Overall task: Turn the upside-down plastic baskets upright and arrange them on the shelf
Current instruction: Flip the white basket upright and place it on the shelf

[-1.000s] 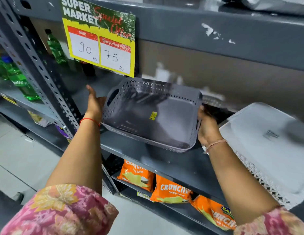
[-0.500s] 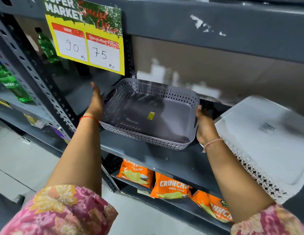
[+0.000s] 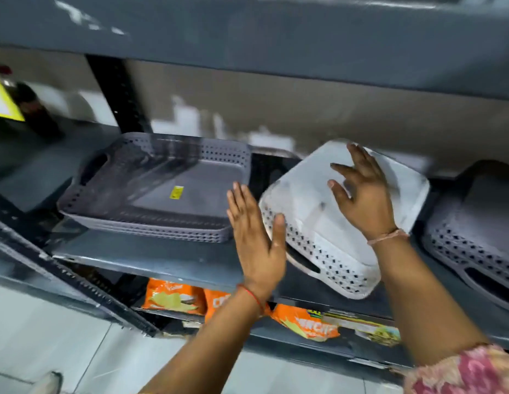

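A grey perforated basket stands upright on the grey metal shelf, at the left, with a yellow sticker inside. To its right a white perforated basket lies upside down, tilted, its handle slot toward me. My right hand rests flat on its upturned bottom, fingers spread. My left hand is open, palm against the white basket's left side. Another grey basket lies upside down at the far right, cut off by the frame edge.
A dark upright post stands behind the upright basket. A higher shelf hangs low overhead. Orange snack packets fill the shelf below. A yellow price sign and a dark bottle are at far left.
Both hands let go of the grey basket, which now rests upright on the shelf. They moved right onto the white upside-down basket. The camera swung right.
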Available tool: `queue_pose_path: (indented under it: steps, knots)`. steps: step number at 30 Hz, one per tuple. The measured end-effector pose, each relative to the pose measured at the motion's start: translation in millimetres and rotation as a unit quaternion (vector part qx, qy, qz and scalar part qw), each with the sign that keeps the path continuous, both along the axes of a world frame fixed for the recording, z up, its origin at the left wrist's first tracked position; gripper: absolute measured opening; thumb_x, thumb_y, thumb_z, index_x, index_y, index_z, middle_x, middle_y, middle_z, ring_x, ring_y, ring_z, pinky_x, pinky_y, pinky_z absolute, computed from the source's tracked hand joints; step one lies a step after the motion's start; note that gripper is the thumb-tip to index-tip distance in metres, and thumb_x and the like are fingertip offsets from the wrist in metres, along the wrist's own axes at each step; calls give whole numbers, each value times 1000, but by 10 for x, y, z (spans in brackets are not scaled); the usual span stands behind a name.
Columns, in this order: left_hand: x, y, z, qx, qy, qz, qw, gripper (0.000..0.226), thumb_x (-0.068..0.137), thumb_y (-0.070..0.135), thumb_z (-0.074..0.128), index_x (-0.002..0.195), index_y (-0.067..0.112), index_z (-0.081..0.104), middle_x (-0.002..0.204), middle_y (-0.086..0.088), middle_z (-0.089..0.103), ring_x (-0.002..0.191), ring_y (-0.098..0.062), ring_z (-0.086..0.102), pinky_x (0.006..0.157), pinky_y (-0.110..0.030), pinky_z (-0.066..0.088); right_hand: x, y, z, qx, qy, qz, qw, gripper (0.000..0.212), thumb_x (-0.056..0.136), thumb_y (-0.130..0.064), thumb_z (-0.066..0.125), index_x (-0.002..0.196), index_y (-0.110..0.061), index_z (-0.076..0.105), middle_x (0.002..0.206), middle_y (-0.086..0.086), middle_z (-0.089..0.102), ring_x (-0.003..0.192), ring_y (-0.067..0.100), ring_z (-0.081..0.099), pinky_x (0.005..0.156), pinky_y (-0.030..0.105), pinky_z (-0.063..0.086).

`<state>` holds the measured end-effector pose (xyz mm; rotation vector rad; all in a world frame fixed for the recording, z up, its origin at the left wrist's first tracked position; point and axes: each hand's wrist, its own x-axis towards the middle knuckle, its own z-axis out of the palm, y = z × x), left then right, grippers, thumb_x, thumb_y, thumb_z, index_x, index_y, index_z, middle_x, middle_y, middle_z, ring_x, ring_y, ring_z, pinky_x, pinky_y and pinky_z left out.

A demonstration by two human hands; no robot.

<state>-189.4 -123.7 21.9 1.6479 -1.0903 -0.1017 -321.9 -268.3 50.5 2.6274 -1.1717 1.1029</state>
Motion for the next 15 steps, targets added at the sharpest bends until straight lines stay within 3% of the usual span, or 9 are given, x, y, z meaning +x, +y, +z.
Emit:
queue_pose_path:
  steps: [2, 5, 7, 10, 15]
  knots:
    - [-262, 81, -144, 4, 63, 7, 998, 89, 81, 72, 9, 145, 11, -2, 152, 3, -10, 141, 0, -16, 114, -12, -14, -91, -67, 34, 47, -18, -12, 999, 41, 87, -31, 49, 109, -1, 66, 136, 25, 50, 125, 39, 49, 106, 42, 39]
    - [-958, 58, -260, 42, 213, 19, 976, 103, 65, 87, 5, 141, 19, -10, 151, 7, -17, 140, -3, -19, 106, -2, -19, -551, -359, 58, 153, -27, -56, 986, 48, 88, -40, 46, 122, -9, 59, 145, 14, 44, 132, 28, 44, 107, 32, 34]
    - [-1295, 33, -313, 63, 269, 27, 961, 106, 62, 89, 6, 139, 20, -12, 149, 9, -19, 138, -1, -19, 104, 0, -19, -753, -575, 47, 208, 13, -93, 974, 59, 89, -49, 42, 135, -12, 45, 152, 11, 33, 139, 26, 33, 112, 36, 28]
    - [-1538, -46, -335, 73, 294, 56, 951, 110, 62, 88, 11, 142, 16, -11, 148, 11, -19, 137, 1, -16, 111, -12, -15, -903, -848, 40, 288, 69, -167, 940, 72, 92, -54, 37, 146, -9, 23, 157, 15, 15, 144, 31, 18, 116, 44, 19]
    - [-1494, -115, -372, 74, 277, 88, 954, 107, 64, 87, 12, 143, 18, -10, 150, 11, -15, 137, 3, -13, 100, 6, -15, -960, -1119, 10, 379, 50, -189, 905, 80, 90, -60, 33, 144, -1, 23, 151, 24, 27, 137, 39, 30, 112, 47, 31]
